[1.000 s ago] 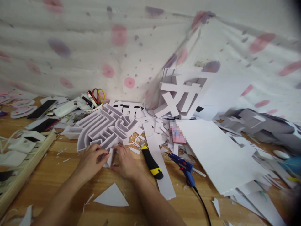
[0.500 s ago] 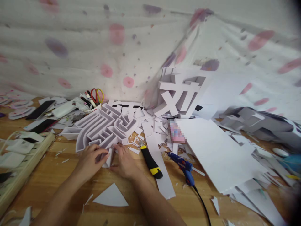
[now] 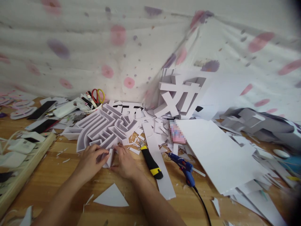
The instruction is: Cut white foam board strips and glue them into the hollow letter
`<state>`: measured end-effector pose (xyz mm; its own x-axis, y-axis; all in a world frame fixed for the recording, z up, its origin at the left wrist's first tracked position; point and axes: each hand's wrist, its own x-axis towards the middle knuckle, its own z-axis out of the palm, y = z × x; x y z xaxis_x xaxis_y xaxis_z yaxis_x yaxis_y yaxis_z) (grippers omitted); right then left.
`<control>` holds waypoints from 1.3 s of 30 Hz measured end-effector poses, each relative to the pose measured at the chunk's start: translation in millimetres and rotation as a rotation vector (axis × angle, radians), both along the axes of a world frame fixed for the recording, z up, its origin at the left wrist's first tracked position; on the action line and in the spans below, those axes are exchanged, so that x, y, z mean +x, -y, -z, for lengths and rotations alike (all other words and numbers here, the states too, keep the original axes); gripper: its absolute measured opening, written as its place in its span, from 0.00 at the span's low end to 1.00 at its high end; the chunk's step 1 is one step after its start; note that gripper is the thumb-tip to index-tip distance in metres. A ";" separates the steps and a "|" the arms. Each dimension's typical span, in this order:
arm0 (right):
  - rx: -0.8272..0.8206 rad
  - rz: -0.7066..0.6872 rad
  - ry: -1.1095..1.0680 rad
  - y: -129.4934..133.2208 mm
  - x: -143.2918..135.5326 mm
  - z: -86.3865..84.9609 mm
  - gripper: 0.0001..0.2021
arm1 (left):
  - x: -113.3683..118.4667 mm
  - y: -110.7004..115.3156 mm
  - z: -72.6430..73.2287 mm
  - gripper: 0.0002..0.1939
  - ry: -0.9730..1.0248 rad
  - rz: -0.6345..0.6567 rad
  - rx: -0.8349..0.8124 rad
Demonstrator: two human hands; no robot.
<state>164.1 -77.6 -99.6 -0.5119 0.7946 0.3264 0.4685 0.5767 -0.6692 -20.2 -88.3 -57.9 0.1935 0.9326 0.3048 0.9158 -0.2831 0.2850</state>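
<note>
A white raised-wall foam structure [image 3: 103,125] lies on the wooden table, left of centre. At its near edge my left hand [image 3: 92,160] pinches a small upright white piece [image 3: 110,157] between thumb and fingers. On the right side of that piece, my right hand [image 3: 123,161] rests with its fingertips against the structure and its thumb low on the table side; its fingers are apart. Whether it grips anything is hidden. Just in front lies a white fan-shaped offcut [image 3: 111,196].
Right of my hands lie a black and yellow cutter [image 3: 151,161] on a white strip and a blue glue gun [image 3: 183,166] with its cord. A large white board [image 3: 218,150] is further right. A power strip [image 3: 30,166] borders the left.
</note>
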 end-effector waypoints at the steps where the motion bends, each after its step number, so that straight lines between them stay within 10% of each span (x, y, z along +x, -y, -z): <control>1: -0.005 -0.006 0.006 -0.1 0.1 -0.6 0.42 | 0.0 -0.1 0.0 0.10 0.007 -0.004 0.006; 10: 0.041 0.092 -0.132 6.1 -0.8 -7.4 0.37 | 12.7 10.6 -15.6 0.14 0.285 -0.020 0.001; 21: 0.224 -0.067 0.000 18.5 25.5 -56.1 0.33 | 39.4 26.7 -20.9 0.21 1.009 0.078 -0.539; 29: -0.158 0.548 0.523 19.5 85.4 -47.8 0.20 | 53.9 39.6 -5.9 0.31 1.327 0.065 -0.611; 39: -0.220 0.574 0.321 27.0 97.5 -43.2 0.17 | 56.7 48.2 -5.6 0.31 1.196 0.054 -0.527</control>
